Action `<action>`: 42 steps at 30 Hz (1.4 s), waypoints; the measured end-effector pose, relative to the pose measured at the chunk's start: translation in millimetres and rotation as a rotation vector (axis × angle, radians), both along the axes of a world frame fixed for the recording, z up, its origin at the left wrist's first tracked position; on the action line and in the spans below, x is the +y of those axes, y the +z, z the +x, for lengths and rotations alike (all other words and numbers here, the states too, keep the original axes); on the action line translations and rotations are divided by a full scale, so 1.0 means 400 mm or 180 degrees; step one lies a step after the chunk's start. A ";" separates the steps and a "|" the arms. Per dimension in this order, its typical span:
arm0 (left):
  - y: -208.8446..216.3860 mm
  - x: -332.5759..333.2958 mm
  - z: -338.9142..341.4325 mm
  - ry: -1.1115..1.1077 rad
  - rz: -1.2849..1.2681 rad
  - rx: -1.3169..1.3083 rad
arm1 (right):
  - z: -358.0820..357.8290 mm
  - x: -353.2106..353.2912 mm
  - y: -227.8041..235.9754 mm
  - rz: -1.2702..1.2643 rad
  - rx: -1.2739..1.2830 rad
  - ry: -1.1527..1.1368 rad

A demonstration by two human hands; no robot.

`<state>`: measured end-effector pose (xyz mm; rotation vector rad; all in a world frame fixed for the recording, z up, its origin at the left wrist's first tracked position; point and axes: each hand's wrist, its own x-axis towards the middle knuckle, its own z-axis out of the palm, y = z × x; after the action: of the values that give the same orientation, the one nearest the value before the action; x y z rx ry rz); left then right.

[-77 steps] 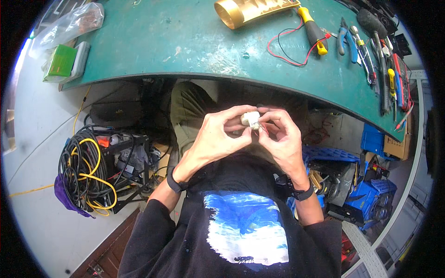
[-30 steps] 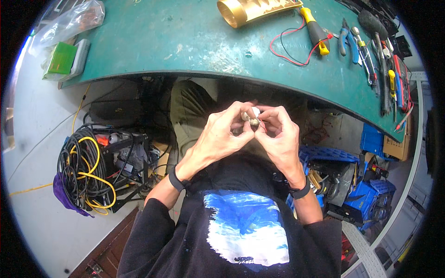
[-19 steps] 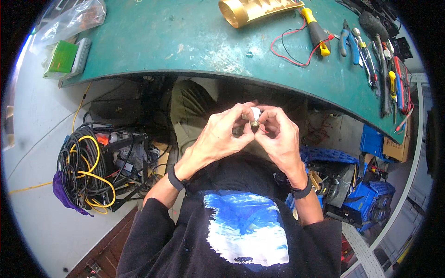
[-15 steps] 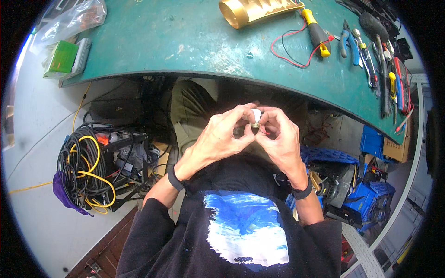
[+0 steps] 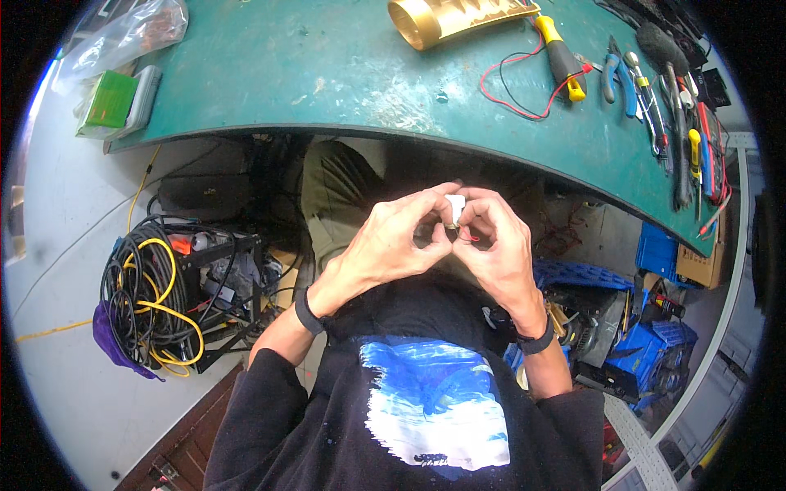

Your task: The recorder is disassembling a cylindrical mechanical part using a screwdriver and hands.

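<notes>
Between my hands, just off the bench's front edge and over my lap, is a small white part (image 5: 454, 209) with a brassy metal bit at its lower end. My left hand (image 5: 401, 229) pinches it from the left with thumb and bent fingers. From the other side my right hand (image 5: 494, 233) closes on it, thumb and index finger near a short red wire (image 5: 469, 237). Fingers cover much of the part, so its exact kind does not show.
On the green workbench (image 5: 327, 74) lie a gold cylindrical housing (image 5: 442, 23), a yellow-and-black screwdriver (image 5: 561, 61) with red and black leads, and blue-handled pliers (image 5: 610, 78). A green box (image 5: 110, 102) sits at the left corner. Coiled cables (image 5: 151, 299) and blue bins (image 5: 647, 360) flank me below.
The white part has turned slightly between my fingers and shows more upright. My hands stay almost in place, with small finger shifts.
</notes>
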<state>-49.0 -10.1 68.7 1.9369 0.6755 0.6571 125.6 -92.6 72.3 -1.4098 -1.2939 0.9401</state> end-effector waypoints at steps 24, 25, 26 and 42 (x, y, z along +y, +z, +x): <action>0.013 -0.010 -0.003 -0.0020 -0.0294 -0.0007 | -0.004 -0.006 0.002 0.0150 -0.0200 0.0097; 0.015 -0.012 -0.002 -0.0009 -0.0303 0.0001 | -0.002 -0.003 0.004 0.0158 -0.0202 0.0096; 0.016 -0.016 -0.003 0.0002 -0.0321 0.0011 | 0.000 -0.005 0.006 0.0128 -0.0235 0.0115; 0.021 -0.019 -0.006 -0.0047 -0.0346 0.0042 | 0.002 -0.006 0.018 0.0013 -0.0101 0.0154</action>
<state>-51.4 -17.8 77.1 1.8459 0.6905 0.5869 126.6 -95.1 79.4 -1.4008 -1.3579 0.9502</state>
